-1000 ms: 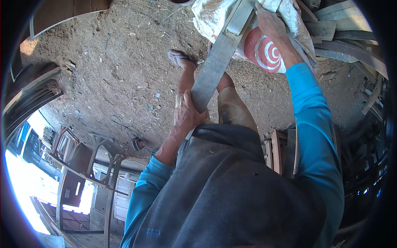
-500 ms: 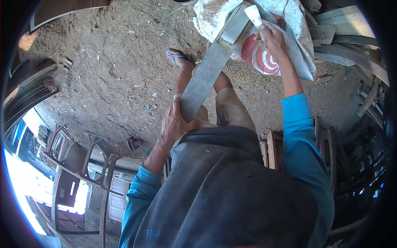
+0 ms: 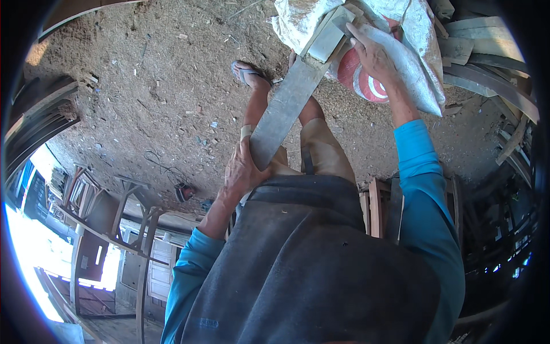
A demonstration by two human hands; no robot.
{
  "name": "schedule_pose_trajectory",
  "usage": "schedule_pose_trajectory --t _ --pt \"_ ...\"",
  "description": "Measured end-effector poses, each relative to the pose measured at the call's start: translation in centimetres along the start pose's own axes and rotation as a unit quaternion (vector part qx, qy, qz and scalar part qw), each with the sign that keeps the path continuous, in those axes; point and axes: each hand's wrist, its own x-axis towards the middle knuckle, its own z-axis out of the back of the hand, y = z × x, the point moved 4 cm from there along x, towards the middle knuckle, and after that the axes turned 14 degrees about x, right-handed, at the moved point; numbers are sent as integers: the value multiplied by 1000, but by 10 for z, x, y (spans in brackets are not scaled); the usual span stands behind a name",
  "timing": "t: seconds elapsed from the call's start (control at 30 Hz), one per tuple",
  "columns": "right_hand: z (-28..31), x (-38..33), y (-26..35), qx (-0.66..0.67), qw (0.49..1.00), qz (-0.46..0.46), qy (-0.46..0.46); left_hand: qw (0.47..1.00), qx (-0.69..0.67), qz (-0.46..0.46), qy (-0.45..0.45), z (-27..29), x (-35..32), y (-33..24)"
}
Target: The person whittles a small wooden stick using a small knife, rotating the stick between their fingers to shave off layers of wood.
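A long grey board [image 3: 285,109] slants from my lap up toward the far right. Its near end rests in my left hand [image 3: 243,167], with the thumb along its edge and the other fingers partly hidden. On the board's far end lies a pale rectangular block [image 3: 326,43]. My right hand [image 3: 375,58] is closed round a putty knife [image 3: 342,23], whose handle is mostly hidden by the fingers. The blade lies over the far end of the block; whether it touches cannot be told.
A white sack [image 3: 412,69] with a red print lies beyond and right of the board. Wooden pieces [image 3: 487,57] are piled at the far right, more curved timbers [image 3: 43,114] at the left. Wooden frames [image 3: 132,212] stand at lower left. Wood chips litter the dirt floor [image 3: 172,86].
My right hand has moved slightly up and left, and the putty knife has turned so its blade lies over the block's far end. My left hand keeps its hold on the board.
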Motion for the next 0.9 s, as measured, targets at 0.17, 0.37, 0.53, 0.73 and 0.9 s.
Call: schedule_pose_trajectory --t 0.17,0.37,0.53,0.73,0.9 --pt "-1 16 -6 -35 999 27 -32 1000 9 -17 -5 -2 -3 1" --pt "2 16 5 -47 998 32 30 1000 3 -8 -10 0 -1 -5" --pt "-19 -2 17 -108 991 33 72 1000 10 -2 -8 -1 -3 -3" --pt "-13 2 25 -124 988 74 61 1000 2 -15 -21 -2 -1 -2" --pt "1 8 11 -88 991 97 -11 1000 2 -14 -25 -3 -1 -7"
